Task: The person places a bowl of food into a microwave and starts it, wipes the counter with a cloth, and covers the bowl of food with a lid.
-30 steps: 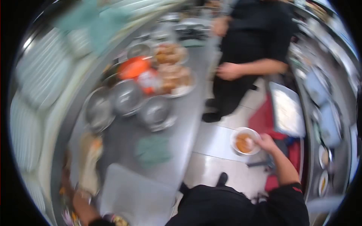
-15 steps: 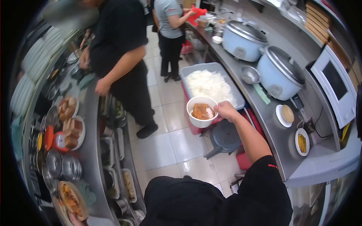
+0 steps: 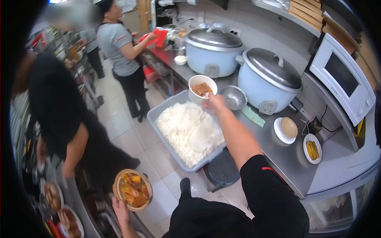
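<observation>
My left hand [image 3: 121, 210] grips the side of a tan clay pot [image 3: 115, 186] filled with saucy orange-brown food. It is held over the floor, to the left of my body. At the end of my outstretched arm, my right hand [image 3: 216, 104] is closed on a white paper bowl [image 3: 195, 98] with browned pieces of meat in it. This bowl is at the counter's edge, just past the far corner of a grey tub [image 3: 152, 115] heaped with white rice [image 3: 186, 127]. A metal bowl [image 3: 233, 97] lies right beside my right hand.
Two blue rice cookers [image 3: 254, 89] stand along the counter [image 3: 285, 166]. Nearer are a green cloth [image 3: 253, 116], a lidded white dish [image 3: 286, 130] and an oval dish of yellow food [image 3: 312, 150]. A co-worker in black [image 3: 59, 91] stands left; another in grey [image 3: 115, 43] stands farther back.
My view has turned toward the rice cookers. My left hand has brought the clay pot away from the left counter. The paper bowl has moved from in front of the rice tub to the counter's edge.
</observation>
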Demonstrator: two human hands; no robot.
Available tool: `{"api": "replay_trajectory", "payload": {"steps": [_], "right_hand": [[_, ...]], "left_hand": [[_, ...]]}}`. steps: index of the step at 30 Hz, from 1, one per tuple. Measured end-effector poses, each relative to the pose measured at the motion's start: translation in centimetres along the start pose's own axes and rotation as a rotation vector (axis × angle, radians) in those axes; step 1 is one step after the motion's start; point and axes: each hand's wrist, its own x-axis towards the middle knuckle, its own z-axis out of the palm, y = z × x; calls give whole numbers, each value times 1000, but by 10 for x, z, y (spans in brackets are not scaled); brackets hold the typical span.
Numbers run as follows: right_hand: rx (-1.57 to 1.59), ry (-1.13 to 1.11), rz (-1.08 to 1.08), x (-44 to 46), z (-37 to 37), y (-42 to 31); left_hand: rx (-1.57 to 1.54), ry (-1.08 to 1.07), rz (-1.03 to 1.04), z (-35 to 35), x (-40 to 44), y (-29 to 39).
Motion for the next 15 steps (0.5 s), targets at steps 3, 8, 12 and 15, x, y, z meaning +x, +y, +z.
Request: {"api": "replay_trajectory", "payload": {"steps": [3,8,12,15], "right_hand": [[60,180,14,63,18,3],[33,350,117,128,35,8],[-100,406,135,191,20,52],[-106,266,60,138,28,34]], "left_hand": [[-12,-119,-27,47,79,-27],[35,-251,-130,122,167,3],[107,-345,-35,152,219,10],[34,-416,-38,166,246,5]]}}
